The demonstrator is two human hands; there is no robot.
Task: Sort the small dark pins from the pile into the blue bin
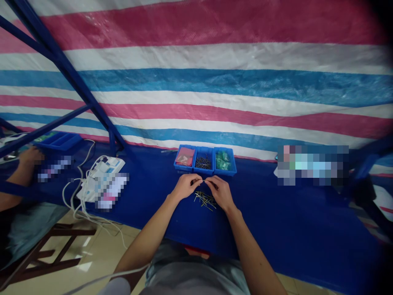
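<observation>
**Both hands pinching a thin metal pin above a loose pile**

Left hand (186,186) and right hand (219,192) are close together, almost meeting, both narrowly closed. Fingertips (198,180) of both hold one thin metal pin (203,180), too small to see much detail. A loose pile of thin dark metal pins (205,200) lies crisscrossed just below the hands, on the blue-covered bench (285,213). Just ahead, three blue plastic bins sit side by side: left bin (185,159) with a red plastic bag, middle bin (203,161) with dark pins, right bin (225,161) with a green bag. Further left, a co-worker's hand (30,156) is near a blue compartment tray (58,141). White cables (72,196) trail from a white plastic device (106,172).
</observation>
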